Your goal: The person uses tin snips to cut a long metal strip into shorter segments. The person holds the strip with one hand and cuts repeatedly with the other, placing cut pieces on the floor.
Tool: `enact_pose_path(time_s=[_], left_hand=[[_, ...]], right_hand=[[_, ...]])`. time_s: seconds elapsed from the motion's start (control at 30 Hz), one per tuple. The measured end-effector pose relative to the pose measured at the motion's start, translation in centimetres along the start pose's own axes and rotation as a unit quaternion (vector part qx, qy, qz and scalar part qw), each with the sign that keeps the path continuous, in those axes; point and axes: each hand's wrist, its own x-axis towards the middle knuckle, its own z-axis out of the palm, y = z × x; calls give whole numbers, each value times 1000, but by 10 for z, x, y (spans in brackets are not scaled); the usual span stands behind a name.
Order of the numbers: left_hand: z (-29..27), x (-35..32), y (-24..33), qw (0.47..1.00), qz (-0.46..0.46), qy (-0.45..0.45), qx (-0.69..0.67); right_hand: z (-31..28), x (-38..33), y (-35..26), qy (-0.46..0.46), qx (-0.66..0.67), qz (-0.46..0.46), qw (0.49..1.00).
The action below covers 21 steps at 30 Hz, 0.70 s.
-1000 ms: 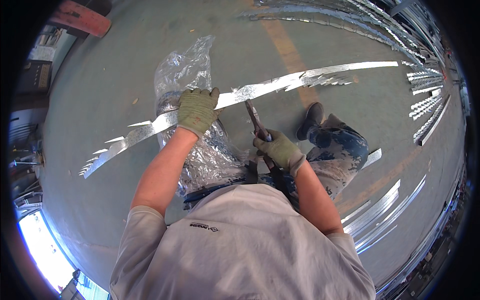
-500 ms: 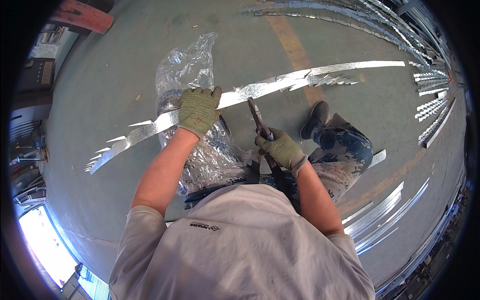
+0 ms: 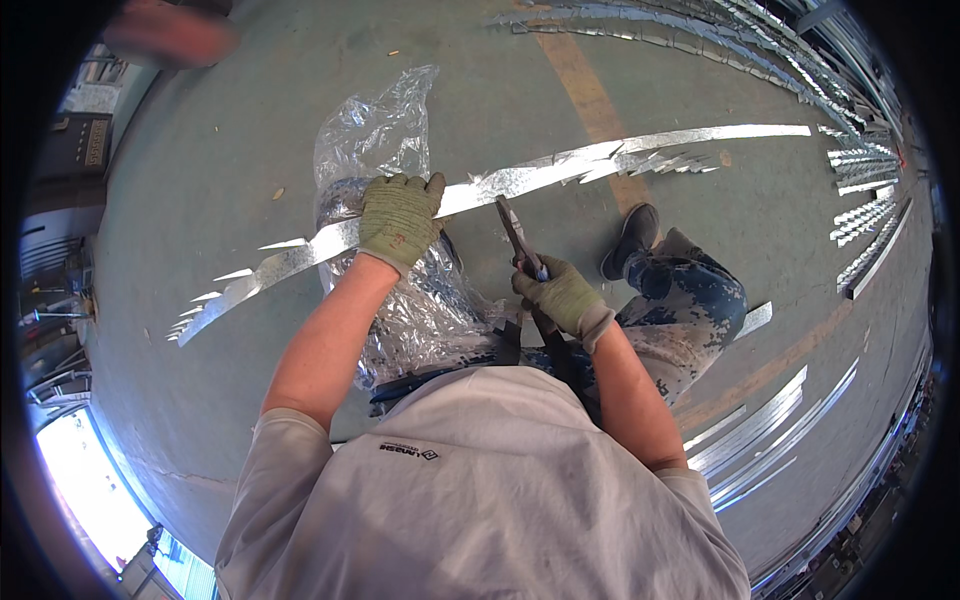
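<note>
A long, shiny sheet-metal strip (image 3: 540, 173) with cut, bent-out tabs along its edge runs across in front of me. My left hand (image 3: 400, 220), in a green knit glove, is closed over it above my left leg. Clear plastic film (image 3: 425, 318) wraps that leg, and its loose end spreads out beyond the strip. In my gloved right hand (image 3: 568, 298) I grip a pair of metal snips (image 3: 522, 240). Their jaws point up toward the strip's near edge, a little apart from it. Whether the jaws are apart cannot be made out.
Several notched metal strips (image 3: 660, 45) lie at the far right, with more short notched pieces (image 3: 862, 220) below them. Plain flat strips (image 3: 755, 425) rest on the floor by my right knee (image 3: 700, 300). At the far left stands a dark cabinet (image 3: 75, 145); a blurred red object (image 3: 170, 38) is above it.
The red object at the upper left has shifted slightly and is now blurred. My hands, the strip and the snips stay practically in place.
</note>
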Motion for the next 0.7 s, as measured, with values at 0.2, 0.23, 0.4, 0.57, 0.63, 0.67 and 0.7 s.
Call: enact_pose_path(time_s=[0.2, 0.23, 0.4, 0.57, 0.63, 0.67, 0.7], left_hand=[[1, 2, 2, 1000, 4, 4, 9], [1, 3, 1, 1000, 8, 7, 3], [11, 3, -4, 996, 18, 82, -10], [9, 2, -4, 994, 15, 105, -41], [8, 2, -4, 993, 22, 107, -32], [7, 1, -5, 993, 24, 108, -28], [8, -1, -6, 993, 20, 109, -31]], right_hand=[[5, -3, -4, -23, 125, 42, 991], [3, -2, -1, -26, 128, 38, 991], [1, 12, 13, -51, 193, 16, 980], [-11, 9, 7, -152, 284, 58, 945], [-14, 14, 14, -219, 371, 79, 899], [-16, 17, 22, -266, 426, 91, 860], [-15, 20, 29, -312, 477, 102, 815]])
